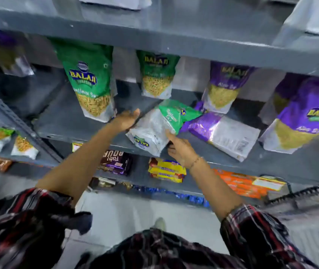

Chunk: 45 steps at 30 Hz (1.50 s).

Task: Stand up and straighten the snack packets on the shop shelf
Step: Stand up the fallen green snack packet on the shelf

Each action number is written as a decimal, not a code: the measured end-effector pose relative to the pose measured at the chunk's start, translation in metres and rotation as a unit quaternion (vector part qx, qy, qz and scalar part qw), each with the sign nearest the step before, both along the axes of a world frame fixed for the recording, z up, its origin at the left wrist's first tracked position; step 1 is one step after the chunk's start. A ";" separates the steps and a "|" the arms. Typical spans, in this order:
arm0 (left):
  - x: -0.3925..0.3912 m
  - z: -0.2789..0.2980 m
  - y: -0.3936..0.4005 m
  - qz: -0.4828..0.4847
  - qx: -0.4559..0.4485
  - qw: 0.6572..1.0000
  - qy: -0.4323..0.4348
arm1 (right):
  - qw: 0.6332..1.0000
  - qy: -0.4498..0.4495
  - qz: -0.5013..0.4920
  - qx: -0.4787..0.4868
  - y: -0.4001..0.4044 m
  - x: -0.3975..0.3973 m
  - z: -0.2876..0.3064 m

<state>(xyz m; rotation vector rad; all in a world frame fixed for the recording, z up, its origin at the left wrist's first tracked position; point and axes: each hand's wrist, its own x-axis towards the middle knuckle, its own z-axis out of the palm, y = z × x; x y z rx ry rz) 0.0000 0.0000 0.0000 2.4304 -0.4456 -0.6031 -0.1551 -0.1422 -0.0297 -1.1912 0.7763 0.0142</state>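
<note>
shelf (67, 121): grey metal, the snack packets stand and lie on it; a second shelf below carries biscuit packs.
standing packets: a large green packet (89, 82) upright at the left, a smaller green one (155, 74) behind the middle, a purple packet (222, 86) upright to its right, another purple packet (300, 117) at the far right, tilted toward the camera.
fallen purple packet (226, 134): flat on the shelf, back side up, just right of the fallen green one and touching it.
fallen green packet (158, 127): lying near the shelf's front edge, base toward the person, green top pointing back and right.
left hand (127, 121): fingers spread wide, palm against the packet's left edge, not closed round it.
right hand (182, 150): fingers loosely extended, touching the packet's lower right corner; a thin bracelet on the wrist.
step in hand: likely taking hold of the fallen green packet from both sides to raise it.
next move: close both hands on it, tip it up on its base, face forward, in line with the standing green ones.
</note>
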 end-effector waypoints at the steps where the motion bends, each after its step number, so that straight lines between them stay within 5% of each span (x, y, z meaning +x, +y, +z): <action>1: 0.001 0.003 -0.002 -0.008 -0.001 1.000 0.030 | 0.999 0.002 0.007 0.033 0.001 0.006 0.000; 6: 0.008 -0.008 0.000 -0.061 -0.062 0.983 0.159 | 0.998 0.012 0.021 0.050 0.003 0.025 0.002; 15: 0.021 -0.012 0.018 -0.099 -0.161 0.965 0.184 | 0.998 -0.056 0.006 -0.005 0.003 0.028 0.007; 22: 0.038 0.009 0.001 -0.053 -0.263 0.958 0.099 | 0.964 -0.090 0.011 -0.252 -0.022 0.062 0.035; 27: 0.060 0.000 -0.019 0.019 -0.252 0.967 -0.012 | 0.917 -0.069 0.039 -0.392 -0.037 0.098 0.043; 35: 0.056 -0.017 -0.025 0.035 -0.204 0.976 -0.069 | 0.889 -0.046 0.057 -0.452 -0.036 0.111 0.025; 40: 0.029 -0.037 -0.016 0.099 -0.277 0.945 -0.143 | 0.892 -0.017 0.008 -0.451 -0.040 0.107 0.014; 45: -0.003 -0.049 -0.025 -0.014 -0.287 0.956 -0.062 | 0.900 -0.018 -0.020 -0.435 -0.037 0.096 0.019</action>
